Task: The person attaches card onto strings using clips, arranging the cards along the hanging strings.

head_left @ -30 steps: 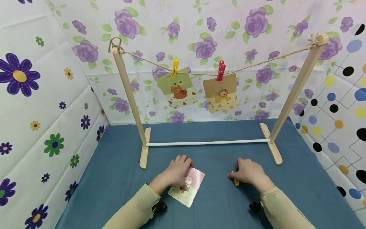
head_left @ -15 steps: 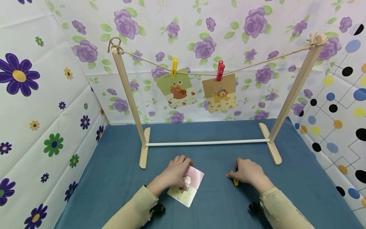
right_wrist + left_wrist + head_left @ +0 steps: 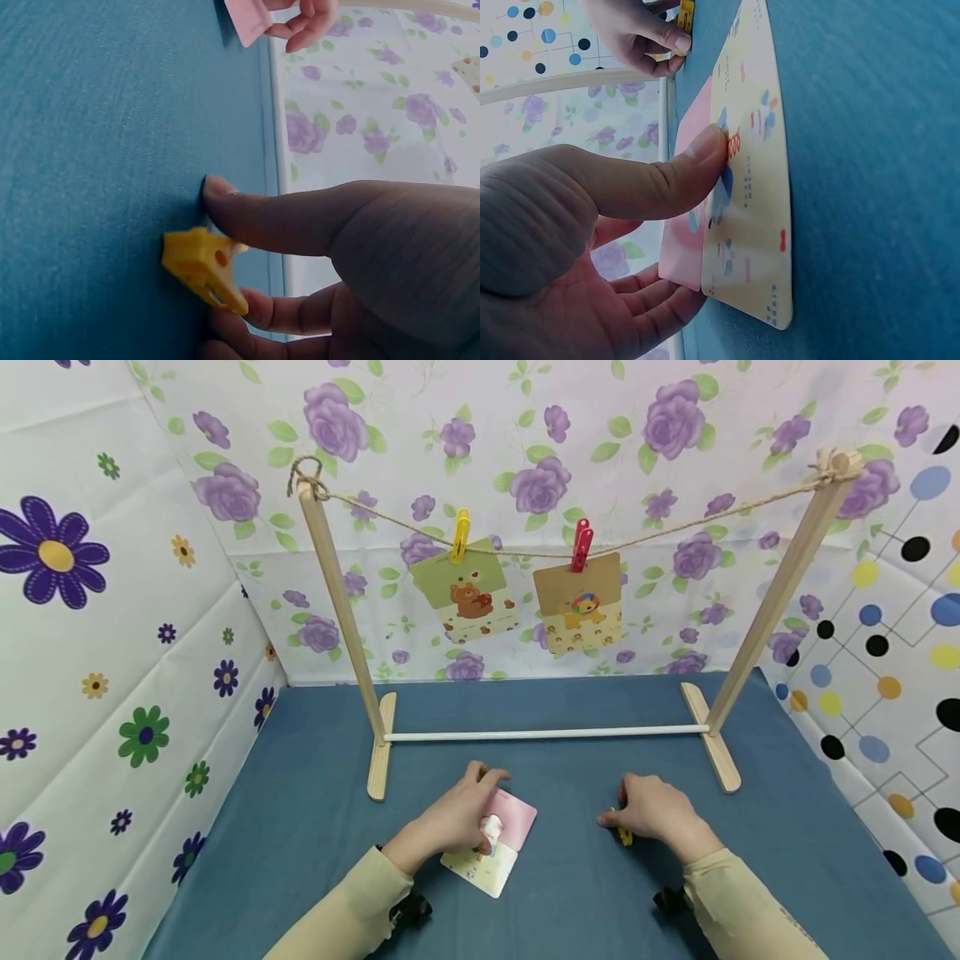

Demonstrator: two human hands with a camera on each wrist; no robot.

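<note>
My left hand (image 3: 457,814) is over a pink and cream card (image 3: 510,827) on the blue cloth. In the left wrist view, the thumb lies on the cream half of the card (image 3: 754,217) and the fingers reach its pink edge, pinching it. To the right, my right hand (image 3: 654,810) holds a yellow clothespin (image 3: 626,837) low over the cloth. The right wrist view shows that clothespin (image 3: 199,259) between thumb and fingers, its handle ends toward the palm.
Behind the hands stands a wooden frame with a white crossbar (image 3: 547,735). Along its twine (image 3: 675,531) hang a green bear card (image 3: 468,593) under a yellow clothespin (image 3: 461,535) and a brown lion card (image 3: 577,602) under a red clothespin (image 3: 581,545). Patterned cloth walls surround the table.
The left hand's fingers have lifted and spread a little at the far edge of the card, while its thumb stays on it. The right hand stays nearly still with the clothespin.
</note>
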